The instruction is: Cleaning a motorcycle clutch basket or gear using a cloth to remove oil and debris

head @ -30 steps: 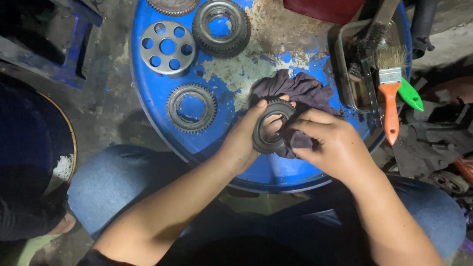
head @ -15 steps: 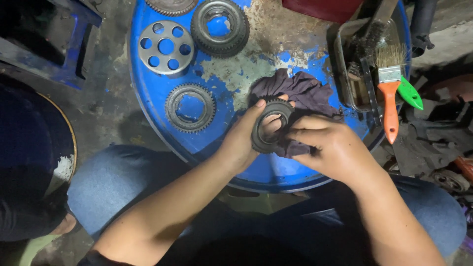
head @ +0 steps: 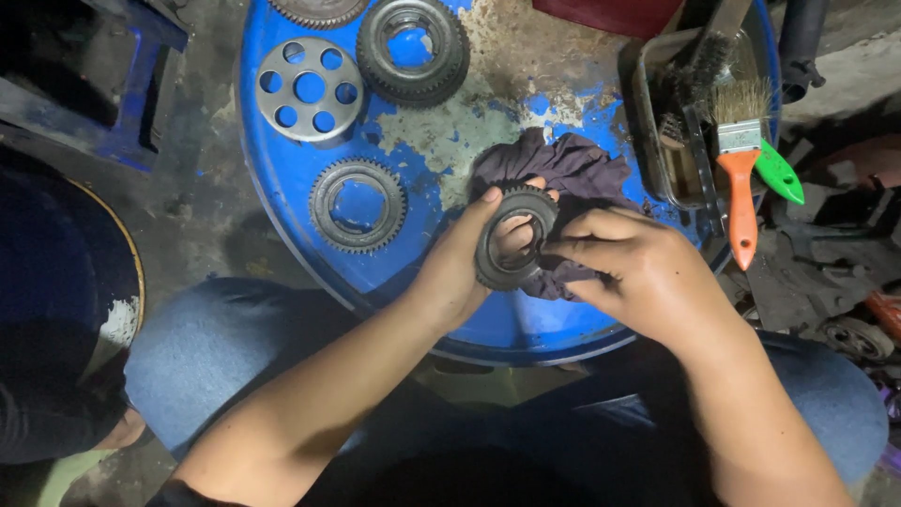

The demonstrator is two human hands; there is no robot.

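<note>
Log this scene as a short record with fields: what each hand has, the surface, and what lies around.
left hand: holds toothed gear ring
right hand: grips dark rag against the ring
surface: blue drum top, paint worn
nearby parts: flat gear, holed disc, thick gear
at right: tray, orange-handled brush

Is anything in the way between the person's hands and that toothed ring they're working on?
Nothing visible. The left hand already grips the gear ring directly, fingers through its hole. The right hand presses the dark purple rag against the ring's edge, above the blue drum top.
</note>
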